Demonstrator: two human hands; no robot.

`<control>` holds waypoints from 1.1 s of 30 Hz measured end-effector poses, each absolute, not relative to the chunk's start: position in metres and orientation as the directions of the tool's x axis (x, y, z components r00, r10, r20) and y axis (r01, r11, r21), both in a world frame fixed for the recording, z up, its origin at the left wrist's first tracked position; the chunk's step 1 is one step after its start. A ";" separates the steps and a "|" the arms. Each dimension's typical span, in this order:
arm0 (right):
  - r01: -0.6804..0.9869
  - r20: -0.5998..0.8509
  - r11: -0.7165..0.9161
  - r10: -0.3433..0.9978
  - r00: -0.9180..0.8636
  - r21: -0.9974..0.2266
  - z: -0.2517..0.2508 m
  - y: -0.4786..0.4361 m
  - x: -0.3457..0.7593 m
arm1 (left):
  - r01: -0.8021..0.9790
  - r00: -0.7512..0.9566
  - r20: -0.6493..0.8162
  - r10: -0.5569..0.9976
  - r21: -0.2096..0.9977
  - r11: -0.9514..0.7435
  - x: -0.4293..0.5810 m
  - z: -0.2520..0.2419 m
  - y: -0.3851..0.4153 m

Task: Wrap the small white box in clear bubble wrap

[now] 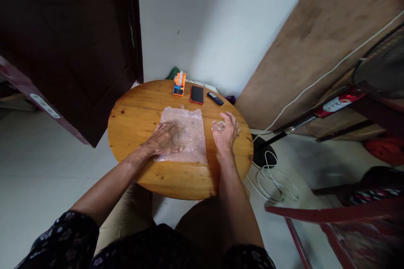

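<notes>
A sheet of clear bubble wrap lies on the round wooden table. My left hand rests flat on its left half, fingers stretched out. Just right of the sheet, my right hand is raised over the tabletop with its fingers curled toward the thumb. A small whitish, see-through bit shows between thumb and forefinger; what it is I cannot make out. Beyond the wrap, at the far edge, stands an orange and blue tape dispenser.
A dark phone with a red edge and a small black handset lie on the table's far side. Behind is a white wall. A dark door stands at left. A white cable coils on the floor at right.
</notes>
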State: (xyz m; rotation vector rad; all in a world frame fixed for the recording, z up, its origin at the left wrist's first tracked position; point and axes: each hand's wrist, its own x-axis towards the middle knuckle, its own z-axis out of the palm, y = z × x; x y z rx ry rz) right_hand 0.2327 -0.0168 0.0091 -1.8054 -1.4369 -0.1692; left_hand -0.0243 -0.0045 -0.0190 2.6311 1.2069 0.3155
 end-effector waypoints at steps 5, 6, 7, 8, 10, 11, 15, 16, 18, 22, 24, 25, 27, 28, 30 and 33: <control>0.848 0.489 0.353 0.862 -0.131 -0.396 0.001 -0.020 0.204 | 0.708 0.638 0.115 0.761 0.302 -0.639 -0.024 -0.018 -0.004; 0.857 0.423 0.352 0.888 -0.179 -0.376 0.000 -0.021 0.200 | 0.705 0.638 0.122 0.760 0.305 -0.641 -0.024 -0.018 -0.004; 0.874 0.356 0.331 0.913 -0.201 -0.355 -0.001 -0.023 0.198 | 0.703 0.638 0.125 0.760 0.308 -0.641 -0.024 -0.019 -0.004; 0.894 0.296 0.300 0.933 -0.203 -0.332 -0.001 -0.024 0.196 | 0.703 0.637 0.125 0.761 0.311 -0.640 -0.024 -0.019 -0.004; 0.925 0.218 0.243 0.959 -0.183 -0.293 -0.001 -0.025 0.196 | 0.705 0.630 0.123 0.767 0.323 -0.631 -0.025 -0.019 -0.003; 0.933 0.201 0.226 0.964 -0.172 -0.282 0.000 -0.025 0.196 | 0.708 0.623 0.122 0.772 0.331 -0.624 -0.026 -0.019 -0.003; 0.946 0.185 0.182 0.973 -0.135 -0.269 0.002 -0.024 0.200 | 0.740 0.557 0.139 0.819 0.366 -0.565 -0.030 -0.016 -0.001; 0.948 0.182 0.174 0.975 -0.128 -0.267 0.002 -0.024 0.200 | 0.748 0.537 0.145 0.831 0.372 -0.549 -0.031 -0.015 0.000; 0.951 0.178 0.161 0.977 -0.116 -0.263 0.002 -0.023 0.200 | 0.754 0.520 0.159 0.839 0.377 -0.538 -0.032 -0.013 0.000; 0.959 0.180 0.127 0.980 -0.083 -0.252 0.001 -0.023 0.198 | 0.764 0.513 0.156 0.844 0.366 -0.532 -0.033 -0.015 0.002; 0.962 0.181 0.121 0.980 -0.077 -0.245 0.001 -0.023 0.197 | 0.776 0.501 0.154 0.852 0.356 -0.520 -0.033 -0.017 0.002; 0.963 0.180 0.120 0.981 -0.077 -0.241 0.000 -0.023 0.197 | 0.781 0.496 0.157 0.854 0.350 -0.518 -0.033 -0.019 0.003; 0.966 0.175 0.113 0.982 -0.073 -0.234 -0.001 -0.023 0.197 | 0.785 0.490 0.167 0.855 0.341 -0.517 -0.032 -0.021 0.003; 0.967 0.176 0.106 0.982 -0.066 -0.230 -0.001 -0.023 0.197 | 0.786 0.488 0.172 0.856 0.339 -0.517 -0.032 -0.022 0.003; 0.970 0.196 0.095 0.979 -0.050 -0.224 -0.001 -0.022 0.196 | 0.785 0.491 0.175 0.853 0.336 -0.521 -0.032 -0.022 0.002; 0.973 0.226 0.102 0.973 -0.053 -0.208 -0.003 -0.022 0.195 | 0.784 0.500 0.167 0.850 0.330 -0.526 -0.032 -0.020 0.002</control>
